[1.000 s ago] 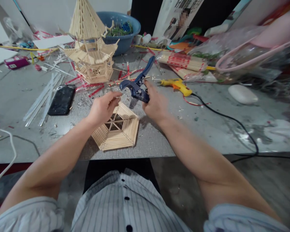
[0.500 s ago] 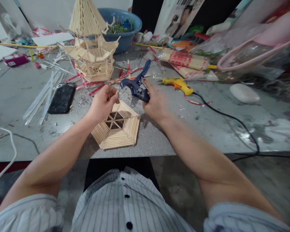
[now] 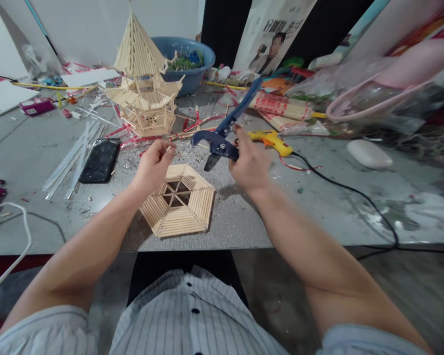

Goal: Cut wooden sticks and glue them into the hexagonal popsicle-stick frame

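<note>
My right hand [image 3: 248, 163] is closed around blue-handled cutting pliers [image 3: 222, 138], jaws pointing left and down, one handle sticking up to the right. My left hand [image 3: 153, 165] is curled in a pinch just left of the jaws; a thin bit of stick seems to be between its fingertips, too small to be sure. Below both hands a flat hexagonal panel of wooden sticks [image 3: 179, 199] lies on the grey table [image 3: 318, 207]. A stick-built pagoda model [image 3: 142, 84] stands behind.
A black phone [image 3: 99, 160] and clear plastic strips [image 3: 72, 158] lie to the left. A yellow glue gun [image 3: 272, 140] with a black cord [image 3: 355, 185] sits right of my hands. A blue bowl [image 3: 187, 59], stick bundles [image 3: 281, 104] and bags [image 3: 373, 88] crowd the back.
My right hand has lifted the pliers slightly up and to the right, their handle now tilted higher. My left hand stays curled beside the jaws. The view shifted down a little.
</note>
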Demonstrator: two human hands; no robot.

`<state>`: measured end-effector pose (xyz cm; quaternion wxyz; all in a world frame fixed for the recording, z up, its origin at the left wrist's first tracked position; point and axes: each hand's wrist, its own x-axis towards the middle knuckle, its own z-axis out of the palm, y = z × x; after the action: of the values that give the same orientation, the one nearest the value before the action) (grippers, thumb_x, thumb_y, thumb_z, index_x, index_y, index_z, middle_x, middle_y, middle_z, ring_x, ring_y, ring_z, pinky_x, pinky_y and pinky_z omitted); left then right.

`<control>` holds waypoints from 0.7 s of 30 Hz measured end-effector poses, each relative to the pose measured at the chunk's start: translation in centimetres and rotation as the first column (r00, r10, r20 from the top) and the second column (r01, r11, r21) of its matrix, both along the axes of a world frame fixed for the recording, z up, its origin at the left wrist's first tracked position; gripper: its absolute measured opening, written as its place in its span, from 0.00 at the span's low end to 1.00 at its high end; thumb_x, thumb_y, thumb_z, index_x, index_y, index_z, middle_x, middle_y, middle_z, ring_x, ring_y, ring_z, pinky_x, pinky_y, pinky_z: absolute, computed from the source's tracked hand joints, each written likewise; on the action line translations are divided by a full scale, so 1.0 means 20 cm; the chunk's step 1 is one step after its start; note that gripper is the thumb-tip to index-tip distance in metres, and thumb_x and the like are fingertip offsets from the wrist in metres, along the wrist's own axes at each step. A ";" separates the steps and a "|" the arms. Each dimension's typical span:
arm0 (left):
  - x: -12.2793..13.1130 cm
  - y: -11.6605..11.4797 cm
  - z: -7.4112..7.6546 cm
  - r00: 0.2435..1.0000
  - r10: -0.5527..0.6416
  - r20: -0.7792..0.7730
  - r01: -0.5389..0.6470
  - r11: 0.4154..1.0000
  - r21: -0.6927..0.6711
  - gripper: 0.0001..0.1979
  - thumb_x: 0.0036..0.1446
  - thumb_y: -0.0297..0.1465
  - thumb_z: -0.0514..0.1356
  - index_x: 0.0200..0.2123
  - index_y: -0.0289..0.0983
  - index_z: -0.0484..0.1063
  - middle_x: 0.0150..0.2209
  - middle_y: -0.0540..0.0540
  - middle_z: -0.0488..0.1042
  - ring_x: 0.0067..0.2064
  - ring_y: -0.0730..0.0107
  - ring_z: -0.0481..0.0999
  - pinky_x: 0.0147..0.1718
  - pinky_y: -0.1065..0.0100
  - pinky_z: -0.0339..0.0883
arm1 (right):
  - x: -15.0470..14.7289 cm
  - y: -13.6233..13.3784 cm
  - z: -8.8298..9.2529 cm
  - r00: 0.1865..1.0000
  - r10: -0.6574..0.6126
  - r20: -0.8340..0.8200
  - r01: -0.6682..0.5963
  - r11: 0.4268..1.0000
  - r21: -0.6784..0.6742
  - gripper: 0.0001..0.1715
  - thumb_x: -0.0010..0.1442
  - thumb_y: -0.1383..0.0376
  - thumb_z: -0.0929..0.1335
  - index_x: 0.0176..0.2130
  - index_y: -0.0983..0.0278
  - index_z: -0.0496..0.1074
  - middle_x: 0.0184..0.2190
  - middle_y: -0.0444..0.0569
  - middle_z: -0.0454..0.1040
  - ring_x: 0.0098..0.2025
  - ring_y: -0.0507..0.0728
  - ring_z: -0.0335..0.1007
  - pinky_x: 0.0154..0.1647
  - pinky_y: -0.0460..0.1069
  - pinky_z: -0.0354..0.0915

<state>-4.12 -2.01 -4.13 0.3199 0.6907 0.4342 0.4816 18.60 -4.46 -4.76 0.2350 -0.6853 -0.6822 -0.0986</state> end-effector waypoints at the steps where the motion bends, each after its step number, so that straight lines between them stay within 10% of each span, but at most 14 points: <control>1: -0.01 0.01 0.00 0.999 0.032 -0.038 -0.032 0.999 0.020 0.04 0.59 0.29 0.56 0.31 0.38 0.66 0.20 0.56 0.55 0.24 0.76 0.55 0.23 0.71 0.49 | 0.02 0.01 0.00 1.000 -0.031 -0.002 0.031 0.999 0.007 0.37 0.57 0.69 0.60 0.65 0.66 0.59 0.48 0.61 0.75 0.42 0.66 0.74 0.40 0.58 0.66; 8: -0.05 0.04 -0.01 0.973 0.127 -0.195 -0.126 0.992 0.014 0.12 0.58 0.34 0.55 0.23 0.37 0.62 0.21 0.55 0.55 0.25 0.76 0.54 0.26 0.68 0.48 | 0.13 0.07 -0.03 0.994 -0.085 -0.074 0.088 0.996 0.032 0.36 0.55 0.68 0.60 0.63 0.62 0.60 0.47 0.56 0.75 0.45 0.65 0.73 0.39 0.55 0.66; 15: -0.06 0.04 0.00 0.943 0.169 -0.287 -0.160 0.986 0.052 0.11 0.57 0.34 0.55 0.23 0.37 0.62 0.21 0.54 0.56 0.25 0.76 0.55 0.27 0.68 0.48 | 0.18 0.04 0.15 0.965 -0.191 0.179 0.189 0.982 0.029 0.31 0.62 0.67 0.57 0.64 0.67 0.60 0.40 0.62 0.75 0.43 0.69 0.73 0.38 0.58 0.65; 21: -0.05 0.03 0.01 0.927 0.180 -0.329 -0.152 0.982 0.109 0.12 0.57 0.32 0.55 0.22 0.37 0.61 0.20 0.55 0.55 0.25 0.76 0.54 0.27 0.68 0.47 | 0.18 0.04 0.19 0.826 0.124 0.550 -0.009 0.978 -0.207 0.31 0.66 0.72 0.50 0.62 0.67 0.63 0.38 0.64 0.76 0.44 0.67 0.71 0.39 0.57 0.61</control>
<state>-5.11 -1.32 -3.96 0.1703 0.7362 0.5195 0.3989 22.17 -3.64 -0.98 -0.0402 -0.6218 -0.7508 -0.2192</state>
